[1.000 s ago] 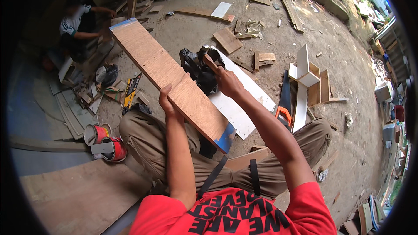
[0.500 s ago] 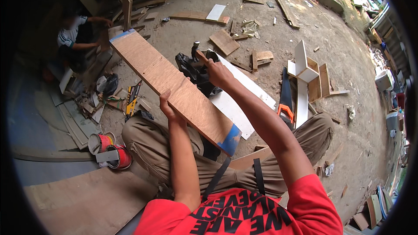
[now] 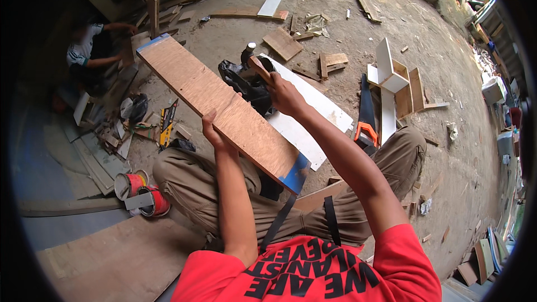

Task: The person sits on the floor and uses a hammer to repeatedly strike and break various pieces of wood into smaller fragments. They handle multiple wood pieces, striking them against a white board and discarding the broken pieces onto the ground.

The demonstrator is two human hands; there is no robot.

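Observation:
A long plywood board [image 3: 190,81] with blue-painted ends slants across my lap from upper left to lower right. My left hand [image 3: 213,130] grips its near long edge around the middle, thumb on top. In my right hand [image 3: 286,95] is a hammer [image 3: 259,69], closed around the wooden handle. The hammer's head is raised past the board's far edge, apart from the wood. Beyond the board, a black plastic bag [image 3: 238,81] lies on the ground, and a white panel [image 3: 305,131] lies partly under my right forearm.
A handsaw with an orange handle [image 3: 366,131] lies by my right knee, beside white-and-wood box pieces [image 3: 394,81]. On the left are a yellow-and-black saw [image 3: 168,126] and red cans [image 3: 159,201]. Another person [image 3: 84,50] sits at far left. Wood scraps litter the ground.
The hammer has tilted and shows more of its handle, while my right hand has drawn slightly back toward me. My left hand keeps its hold on the board. The view has shifted a little.

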